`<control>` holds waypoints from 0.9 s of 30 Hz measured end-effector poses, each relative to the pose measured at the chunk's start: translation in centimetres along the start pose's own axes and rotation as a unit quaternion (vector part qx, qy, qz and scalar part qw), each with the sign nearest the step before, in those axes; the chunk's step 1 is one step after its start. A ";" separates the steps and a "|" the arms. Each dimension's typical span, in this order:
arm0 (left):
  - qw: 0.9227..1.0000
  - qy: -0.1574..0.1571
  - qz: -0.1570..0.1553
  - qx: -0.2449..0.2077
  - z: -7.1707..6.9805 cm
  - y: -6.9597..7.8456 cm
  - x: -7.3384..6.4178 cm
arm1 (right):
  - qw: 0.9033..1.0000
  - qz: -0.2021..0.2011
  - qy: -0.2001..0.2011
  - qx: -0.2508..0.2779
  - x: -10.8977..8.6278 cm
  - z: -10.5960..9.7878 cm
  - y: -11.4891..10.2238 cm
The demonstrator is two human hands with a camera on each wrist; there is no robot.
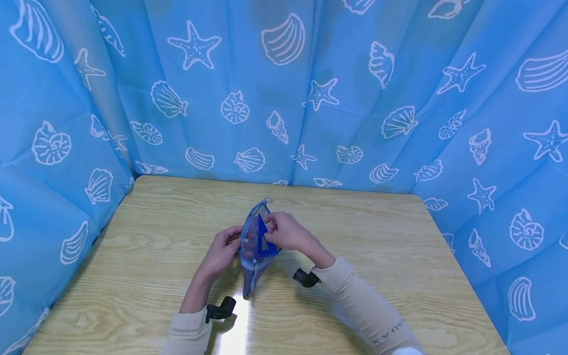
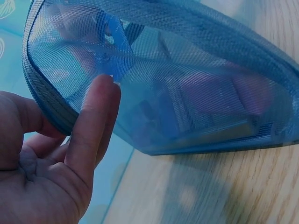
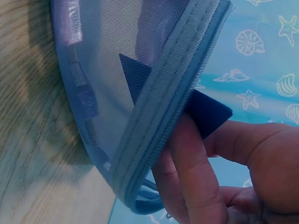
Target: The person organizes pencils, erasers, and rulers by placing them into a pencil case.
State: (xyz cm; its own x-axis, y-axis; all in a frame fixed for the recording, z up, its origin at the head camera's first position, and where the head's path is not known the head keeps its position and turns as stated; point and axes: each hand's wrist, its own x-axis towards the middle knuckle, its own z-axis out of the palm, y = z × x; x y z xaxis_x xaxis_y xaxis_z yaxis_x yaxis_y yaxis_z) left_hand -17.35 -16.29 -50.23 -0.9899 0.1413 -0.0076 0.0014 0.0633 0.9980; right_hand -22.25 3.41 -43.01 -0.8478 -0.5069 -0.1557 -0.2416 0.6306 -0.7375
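A blue mesh zip pouch [image 1: 254, 277] stands unzipped above the wooden table, its mouth facing up. My left hand [image 1: 222, 250] grips its left side, thumb at the zipper edge and fingers against the outer mesh. Between thumb and fingers, my right hand [image 1: 290, 233] pinches a dark blue set square [image 1: 267, 253] at the mouth. In the right wrist view, one corner of the set square [image 3: 211, 113] sticks out past the zipper band [image 3: 163, 88], while the rest shows through the mesh inside. Several blurred items, some pinkish, lie in the pouch's bottom in the left wrist view.
The wooden table [image 1: 355, 227] extends around the pouch on all sides. A blue curtain [image 1: 275, 98] with white shell and starfish prints hangs behind the table and along both sides. Black wrist cameras sit on the left cuff [image 1: 191, 325] and right cuff [image 1: 335, 273].
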 end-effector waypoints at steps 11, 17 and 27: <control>1.000 0.007 0.002 0.003 -0.1 0.2 -0.1 | 1.000 -0.007 -0.015 -0.019 0.2 0.3 -0.5; 1.000 0.006 0.004 0.002 -0.2 0.2 -0.2 | 0.999 -0.019 -0.028 -0.006 -0.3 0.2 -0.5; 1.000 0.008 0.007 0.001 -0.2 0.0 -0.2 | 0.991 -0.134 -0.018 -0.008 -2.4 -0.3 1.3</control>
State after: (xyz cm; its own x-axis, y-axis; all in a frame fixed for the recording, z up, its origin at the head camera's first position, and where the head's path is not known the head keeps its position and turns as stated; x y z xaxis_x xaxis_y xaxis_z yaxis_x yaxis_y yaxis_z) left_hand -17.16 -16.49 -50.22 -0.9919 0.1265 0.0074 0.0156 0.0638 0.9978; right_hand -20.65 5.66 -43.43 -0.7353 -0.6774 0.0210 -0.4632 0.4797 -0.7452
